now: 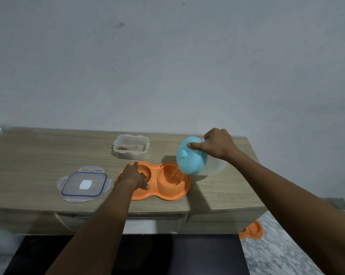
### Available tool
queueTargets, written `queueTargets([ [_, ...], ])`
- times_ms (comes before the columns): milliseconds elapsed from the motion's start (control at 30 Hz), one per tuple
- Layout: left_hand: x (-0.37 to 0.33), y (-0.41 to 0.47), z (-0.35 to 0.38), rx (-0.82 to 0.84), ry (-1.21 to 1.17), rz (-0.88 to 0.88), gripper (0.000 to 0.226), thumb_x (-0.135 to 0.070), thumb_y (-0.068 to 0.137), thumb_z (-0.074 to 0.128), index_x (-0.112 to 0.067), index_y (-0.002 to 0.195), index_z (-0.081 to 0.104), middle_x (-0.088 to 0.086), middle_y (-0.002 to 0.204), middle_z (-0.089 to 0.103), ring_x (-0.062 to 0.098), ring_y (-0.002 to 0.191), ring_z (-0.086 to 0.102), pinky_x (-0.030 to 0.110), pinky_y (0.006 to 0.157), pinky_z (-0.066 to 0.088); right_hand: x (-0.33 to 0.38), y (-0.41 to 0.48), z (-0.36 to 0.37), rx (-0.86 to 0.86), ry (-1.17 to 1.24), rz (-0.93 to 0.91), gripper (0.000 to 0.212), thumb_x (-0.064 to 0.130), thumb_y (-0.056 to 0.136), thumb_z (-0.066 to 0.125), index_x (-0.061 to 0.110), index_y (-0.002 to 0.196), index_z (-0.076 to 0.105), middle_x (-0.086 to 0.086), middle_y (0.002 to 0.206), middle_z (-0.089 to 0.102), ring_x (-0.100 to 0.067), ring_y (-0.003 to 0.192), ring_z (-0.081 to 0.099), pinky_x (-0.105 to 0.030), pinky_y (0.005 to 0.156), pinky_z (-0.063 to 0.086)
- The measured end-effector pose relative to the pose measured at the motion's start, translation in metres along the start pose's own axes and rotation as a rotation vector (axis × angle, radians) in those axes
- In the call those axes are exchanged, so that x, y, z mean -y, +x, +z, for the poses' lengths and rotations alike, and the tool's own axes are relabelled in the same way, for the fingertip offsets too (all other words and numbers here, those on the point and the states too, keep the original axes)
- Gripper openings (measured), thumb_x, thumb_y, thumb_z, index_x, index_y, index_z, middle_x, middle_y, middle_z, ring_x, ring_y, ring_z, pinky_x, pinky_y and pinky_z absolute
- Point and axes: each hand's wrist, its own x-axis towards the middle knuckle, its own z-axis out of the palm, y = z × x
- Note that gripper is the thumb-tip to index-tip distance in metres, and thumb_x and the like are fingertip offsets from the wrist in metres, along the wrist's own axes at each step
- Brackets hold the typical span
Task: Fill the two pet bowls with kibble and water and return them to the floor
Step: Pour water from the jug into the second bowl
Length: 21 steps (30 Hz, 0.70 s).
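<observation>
Tilting a clear, bumpy-lidded jug (193, 159), right fingers (196, 145) grip it; left fingers (132, 168) press flat on orange bowl (167, 196).

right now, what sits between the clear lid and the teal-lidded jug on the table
The orange double bowl, with the left hand resting on its left well, as the head view shows.
</observation>
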Motion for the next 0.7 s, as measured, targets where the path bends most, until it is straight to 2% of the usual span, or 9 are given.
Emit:
queueTargets([
  [700,-0.0007,-0.0011,-0.0003,0.004,0.0,-0.004,0.123,-0.026,0.063,0.092,-0.02,0.157,0.012,0.009,0.163,0.014,0.032,0.147,0.023,0.046,0.113,0.033,-0.0028,0.0022,-0.001,0.002,-0.006,-0.007,0.072,0.069,0.074,0.073,0.014,0.047,0.036,0.0,0.047,0.034,-0.016,0.052,0.036,-0.031,0.052,0.028],
])
